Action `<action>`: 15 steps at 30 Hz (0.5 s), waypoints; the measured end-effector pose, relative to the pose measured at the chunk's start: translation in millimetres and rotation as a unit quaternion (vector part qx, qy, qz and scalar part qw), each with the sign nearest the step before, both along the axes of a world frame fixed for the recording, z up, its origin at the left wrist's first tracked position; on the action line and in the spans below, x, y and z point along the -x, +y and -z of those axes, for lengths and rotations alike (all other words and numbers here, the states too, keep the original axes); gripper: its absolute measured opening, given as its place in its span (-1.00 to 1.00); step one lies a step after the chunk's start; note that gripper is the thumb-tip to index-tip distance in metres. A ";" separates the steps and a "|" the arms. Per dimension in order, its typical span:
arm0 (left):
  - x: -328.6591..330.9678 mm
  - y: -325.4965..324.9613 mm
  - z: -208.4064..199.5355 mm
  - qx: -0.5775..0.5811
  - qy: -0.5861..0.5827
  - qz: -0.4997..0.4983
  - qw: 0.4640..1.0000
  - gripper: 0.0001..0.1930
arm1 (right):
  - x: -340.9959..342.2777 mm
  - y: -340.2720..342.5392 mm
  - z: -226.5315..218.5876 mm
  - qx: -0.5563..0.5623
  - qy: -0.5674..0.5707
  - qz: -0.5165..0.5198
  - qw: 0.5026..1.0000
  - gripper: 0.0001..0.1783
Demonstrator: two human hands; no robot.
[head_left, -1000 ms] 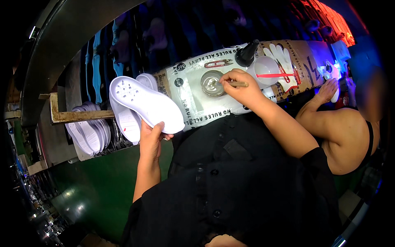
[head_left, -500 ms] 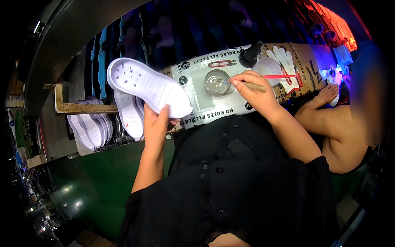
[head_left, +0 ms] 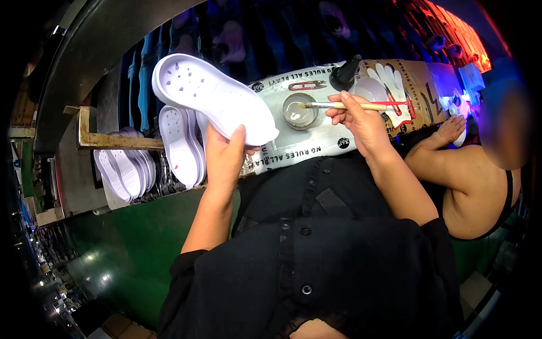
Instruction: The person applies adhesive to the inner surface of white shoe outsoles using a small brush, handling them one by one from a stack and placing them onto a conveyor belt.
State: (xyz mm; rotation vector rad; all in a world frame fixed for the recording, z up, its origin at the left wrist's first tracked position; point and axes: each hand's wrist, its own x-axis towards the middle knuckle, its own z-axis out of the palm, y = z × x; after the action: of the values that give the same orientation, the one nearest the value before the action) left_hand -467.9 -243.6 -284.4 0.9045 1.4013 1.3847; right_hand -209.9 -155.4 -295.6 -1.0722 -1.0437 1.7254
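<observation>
My left hand (head_left: 226, 150) grips a pale lavender shoe sole (head_left: 217, 101) by its heel end, thumb on top. The sole is tilted, with small dark holes across its toe part. In my right hand (head_left: 357, 118) is a paintbrush (head_left: 330, 105), held between thumb and fingers. Its bristles point left, above the rim of a round glass jar (head_left: 299, 116) with clear, glossy liquid inside. Behind the held sole, more pale soles (head_left: 183, 147) rest on the bench, one with a small red mark.
Another row of soles (head_left: 121, 169) lies behind a wooden bar (head_left: 118, 144) at left. Beyond the jar are red thread snips (head_left: 306, 85), a black cone-shaped bottle (head_left: 345, 73), a white cup (head_left: 370, 90) and a white glove (head_left: 389, 82). A co-worker's arm (head_left: 446, 161) is close on my right.
The brush has come up out of the jar and now lies nearly level above it. My left hand has shifted slightly right and up with the sole.
</observation>
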 end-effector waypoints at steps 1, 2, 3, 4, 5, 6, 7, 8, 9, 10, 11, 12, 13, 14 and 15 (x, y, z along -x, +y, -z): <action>-1.6 -0.3 -0.3 -0.004 0.009 0.003 1.000 -0.64 | -1.0 -2.3 -3.2 -0.006 0.014 -0.002 1.000 -0.62; -3.5 -0.4 -0.4 -0.004 0.009 0.002 1.000 -0.64 | -2.1 -4.3 -5.6 -0.006 0.014 -0.003 1.000 -0.62; -5.6 -0.5 -0.5 -0.018 0.029 0.002 0.999 -0.60 | -3.4 -6.7 -7.8 -0.030 -0.002 0.004 1.000 -0.62; -7.5 -0.6 -0.8 -0.031 0.050 0.001 0.998 -0.56 | -4.1 -9.7 -10.9 -0.055 -0.018 0.012 0.998 -0.63; -9.7 -1.0 -2.3 -0.031 0.050 0.000 0.998 -0.56 | -4.6 -13.5 -15.8 -0.055 -0.017 0.011 0.998 -0.63; -11.8 -2.2 -4.3 -0.037 0.074 -0.004 0.997 -0.53 | -5.0 -18.1 -22.2 -0.123 -0.066 -0.027 0.990 -0.69; -13.3 -3.0 -5.3 -0.043 0.097 -0.007 0.994 -0.50 | -5.1 -23.8 -30.3 -0.189 -0.113 -0.066 0.973 -0.74; -13.3 -4.2 -2.2 -0.042 0.098 -0.010 0.994 -0.50 | 4.3 -32.5 -42.0 -0.206 -0.110 -0.056 0.971 -0.81; -13.2 -4.6 2.5 -0.064 0.143 -0.021 0.987 -0.53 | 6.2 -33.7 -49.8 -0.205 -0.111 -0.056 0.971 -0.81; -13.4 -5.1 5.2 -0.085 0.189 -0.032 0.978 -0.55 | 7.3 -34.3 -56.0 -0.301 -0.151 -0.094 0.937 -0.84; -16.0 -5.9 1.5 -0.084 0.190 -0.032 0.978 -0.55 | 8.6 -34.5 -59.3 -0.392 -0.187 -0.132 0.891 -0.86; -19.9 -7.4 -5.7 -0.092 0.214 -0.026 0.972 -0.60 | 11.9 -35.2 -60.8 -0.400 -0.208 -0.133 0.883 -0.87; -23.2 -8.1 -10.3 -0.100 0.238 -0.021 0.966 -0.64 | 14.1 -34.3 -60.2 -0.400 -0.206 -0.134 0.883 -0.87; -25.3 -8.5 -11.4 -0.102 0.222 -0.015 0.969 -0.72 | 15.9 -33.4 -60.3 -0.431 -0.215 -0.137 0.865 -0.88; -24.6 -8.6 -10.7 -0.101 0.223 -0.016 0.969 -0.72 | 17.8 -32.6 -60.4 -0.462 -0.224 -0.139 0.847 -0.88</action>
State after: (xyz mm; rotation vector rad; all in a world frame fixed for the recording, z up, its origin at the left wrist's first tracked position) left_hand -443.4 -252.2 -273.8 1.3986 1.6268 1.4224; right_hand -227.8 -188.0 -235.3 -0.6840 -2.1178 0.9074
